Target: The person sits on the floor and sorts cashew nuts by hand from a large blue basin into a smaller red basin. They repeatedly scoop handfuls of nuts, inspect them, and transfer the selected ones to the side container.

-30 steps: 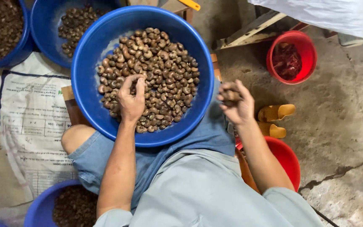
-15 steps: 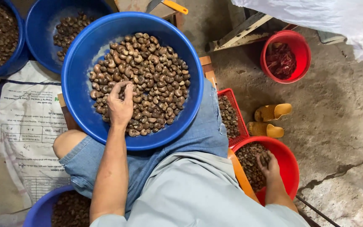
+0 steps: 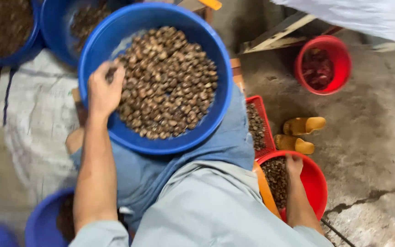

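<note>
- left hand (image 3: 102,89) sits on the brown nuts (image 3: 168,82) at the left edge of the big blue basin (image 3: 156,146) on the lap, fingers curled loosely into the pile
- right hand (image 3: 293,165) reaches down into the red bowl (image 3: 314,183) of nuts beside the yellow sandals (image 3: 298,132); can't tell its grip, too blurry
</note>
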